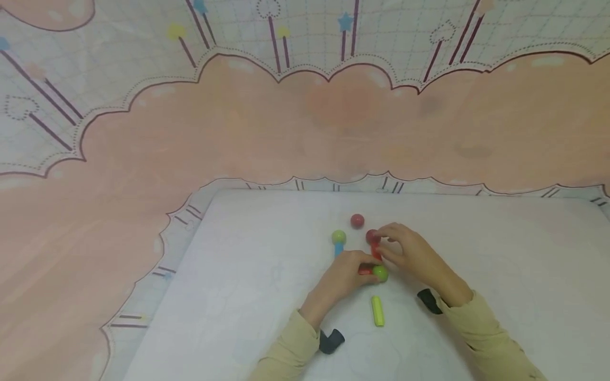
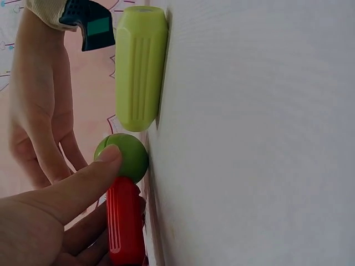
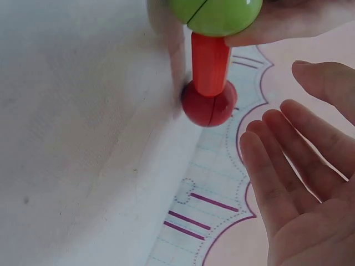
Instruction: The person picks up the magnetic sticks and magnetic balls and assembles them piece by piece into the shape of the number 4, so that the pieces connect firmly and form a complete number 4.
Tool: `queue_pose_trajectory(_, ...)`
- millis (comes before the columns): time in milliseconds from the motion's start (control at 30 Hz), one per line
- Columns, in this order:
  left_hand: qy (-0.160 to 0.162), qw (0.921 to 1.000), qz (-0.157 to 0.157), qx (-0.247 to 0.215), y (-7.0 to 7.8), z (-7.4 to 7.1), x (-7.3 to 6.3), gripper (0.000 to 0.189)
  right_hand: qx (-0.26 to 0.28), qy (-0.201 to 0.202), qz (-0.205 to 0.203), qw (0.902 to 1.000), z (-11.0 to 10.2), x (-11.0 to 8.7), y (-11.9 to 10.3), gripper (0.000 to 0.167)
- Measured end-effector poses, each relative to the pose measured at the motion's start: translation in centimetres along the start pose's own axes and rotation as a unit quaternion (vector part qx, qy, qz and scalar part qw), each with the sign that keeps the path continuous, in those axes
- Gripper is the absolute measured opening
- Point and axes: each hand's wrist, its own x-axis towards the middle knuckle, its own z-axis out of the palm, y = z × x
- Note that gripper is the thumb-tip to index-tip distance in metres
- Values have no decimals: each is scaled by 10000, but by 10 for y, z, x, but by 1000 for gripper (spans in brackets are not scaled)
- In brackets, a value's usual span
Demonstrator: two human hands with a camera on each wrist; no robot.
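Observation:
My left hand point(image 1: 344, 276) pinches a shiny green ball point(image 1: 380, 273) between thumb and fingers. A red stick point(image 2: 125, 221) extends from that ball, partly covered by the fingers in the head view. Just beyond, a dark red ball point(image 3: 209, 104) meets the end of another red stick point(image 3: 211, 64). My right hand point(image 1: 413, 260) hovers beside this pair, fingers loosely bent and parted. In the right wrist view, its fingers point(image 3: 272, 188) and thumb are spread apart with nothing between them.
Left of the hands, a light green ball point(image 1: 339, 237) tops a blue stick point(image 1: 339, 250). A loose red ball point(image 1: 357, 221) lies farther back. Nearer the front is a yellow-green stick point(image 1: 377, 311). The white tabletop point(image 1: 229, 275) ends against a patterned pink cloth point(image 1: 286, 132).

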Motion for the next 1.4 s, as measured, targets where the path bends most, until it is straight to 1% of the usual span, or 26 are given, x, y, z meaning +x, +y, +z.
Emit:
queue_pose_trajectory(167, -14, 10000, 8, 35, 0, 0, -1, 33, -247, -26, 60, 9997, 0, -8, -6, 37)
queue_pose_trajectory(333, -60, 10000, -35, 6, 0, 0, -1, 34, -474, 31, -47, 9989, -1, -15, -9, 39)
queue_pose_trajectory(667, -87, 9999, 51, -46, -1, -1, -2, 32, -635, 196, -184, 9976, -3, -34, -17, 39)
queue_pose_trajectory(800, -128, 9998, 40, -117, -2, -2, -3, 31, -666, 184, -180, 9974, -4, -40, -18, 37)
queue_pose_trajectory(967, -168, 9996, 23, -233, -3, -3, -4, 31, -704, 227, -375, 9966, -4, -48, -19, 35)
queue_pose_trajectory(1133, -200, 9996, 19, -183, -4, -3, -5, 32, -682, 233, -562, 9958, -2, -55, -19, 34)
queue_pose_trajectory(1200, -213, 9997, 33, -148, -4, -3, -5, 34, -674, 172, -528, 9962, 0, -58, -20, 35)
queue_pose_trajectory(1400, -196, 9996, 117, -135, -6, -3, -4, 35, -773, -82, -223, 9967, 5, -64, -21, 33)
